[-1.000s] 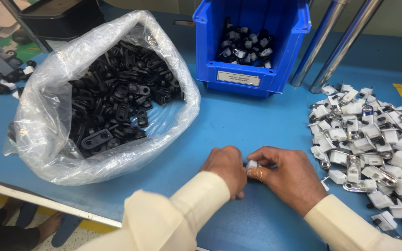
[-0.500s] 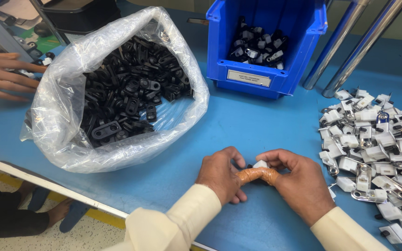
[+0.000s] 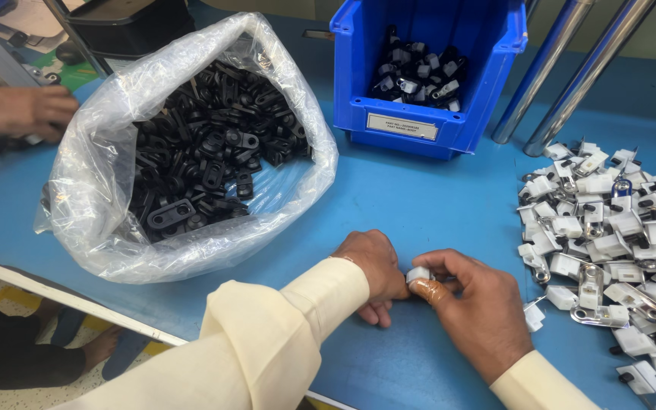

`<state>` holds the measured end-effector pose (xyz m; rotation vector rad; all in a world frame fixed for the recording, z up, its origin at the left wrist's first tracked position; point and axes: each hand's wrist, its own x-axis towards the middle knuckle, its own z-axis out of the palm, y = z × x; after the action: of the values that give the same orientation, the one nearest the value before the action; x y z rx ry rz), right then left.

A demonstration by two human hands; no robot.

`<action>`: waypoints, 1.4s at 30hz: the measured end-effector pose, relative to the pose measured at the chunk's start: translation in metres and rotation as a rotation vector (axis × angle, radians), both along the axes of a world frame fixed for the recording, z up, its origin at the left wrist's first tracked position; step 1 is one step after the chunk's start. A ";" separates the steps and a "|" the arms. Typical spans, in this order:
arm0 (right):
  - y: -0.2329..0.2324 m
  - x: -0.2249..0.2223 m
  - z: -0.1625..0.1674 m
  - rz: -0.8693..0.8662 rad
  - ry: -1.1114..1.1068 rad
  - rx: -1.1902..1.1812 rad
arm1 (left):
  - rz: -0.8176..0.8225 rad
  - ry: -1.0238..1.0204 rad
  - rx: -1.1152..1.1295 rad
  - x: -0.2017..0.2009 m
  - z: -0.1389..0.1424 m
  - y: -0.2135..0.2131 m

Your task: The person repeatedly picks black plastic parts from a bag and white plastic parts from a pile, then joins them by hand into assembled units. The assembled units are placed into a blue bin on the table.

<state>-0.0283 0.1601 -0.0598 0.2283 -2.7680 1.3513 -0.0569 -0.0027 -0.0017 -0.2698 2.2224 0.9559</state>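
Both hands meet low over the blue desk (image 3: 434,205), close to its near edge. The left hand (image 3: 373,273) is curled, knuckles up, its fingertips pressed against a small white clip piece (image 3: 417,274). The right hand (image 3: 472,311) pinches the same piece between thumb and forefinger, so each grip is closed on it from its own side (what the left fingers do underneath is hidden). The piece sits between the two hands, just above the desk surface.

To the right lies a loose heap of white and metal clip parts (image 3: 609,235), spread flat on the desk, its nearest pieces just beside the right hand. To the left stands an open clear plastic bag (image 3: 108,190), its mouth rolled wide, filled with black plastic parts (image 3: 206,159). Behind the hands, well apart from them, a blue bin (image 3: 434,114) holds a small pile of assembled black and white pieces (image 3: 419,72). Two slanted metal tubes (image 3: 571,68) rise at the bin's right.

At the far left edge another person's hand (image 3: 20,110) rests near the bag, apart from the wearer's own hands.
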 end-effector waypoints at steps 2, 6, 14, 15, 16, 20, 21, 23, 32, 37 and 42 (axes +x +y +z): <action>-0.004 0.005 0.003 -0.024 0.042 0.072 | -0.006 0.013 0.039 0.001 0.000 -0.003; -0.008 0.004 0.005 -0.022 0.078 0.072 | 0.052 -0.055 0.124 -0.001 -0.006 -0.007; -0.002 -0.008 0.012 0.267 0.132 0.166 | 0.163 -0.035 0.203 -0.005 -0.018 -0.017; -0.004 -0.010 0.014 0.268 0.108 0.175 | 0.160 -0.024 0.184 -0.005 -0.018 -0.017; -0.005 -0.011 0.017 0.269 0.084 0.185 | 0.094 0.012 0.098 -0.006 -0.017 -0.015; -0.014 -0.013 0.027 0.206 -0.005 0.238 | -0.150 0.382 -0.304 0.000 -0.017 -0.004; -0.018 -0.013 0.029 0.173 -0.045 0.245 | -0.211 0.532 -0.419 0.004 -0.018 -0.002; -0.021 -0.017 0.031 0.105 -0.121 0.263 | -0.114 0.477 -0.374 0.009 -0.018 -0.001; -0.012 -0.034 0.012 0.062 -0.247 0.038 | 0.370 0.180 0.272 0.045 -0.031 -0.009; -0.003 -0.045 -0.005 0.096 -0.317 -0.218 | 0.369 0.208 0.323 0.038 -0.037 0.000; 0.004 -0.055 -0.015 0.063 -0.441 -0.345 | 0.422 0.162 0.284 0.026 -0.035 0.005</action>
<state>-0.0831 0.1646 -0.0749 -0.0037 -2.7915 2.0851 -0.0314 0.0022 -0.0363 -0.5603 2.1784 1.5511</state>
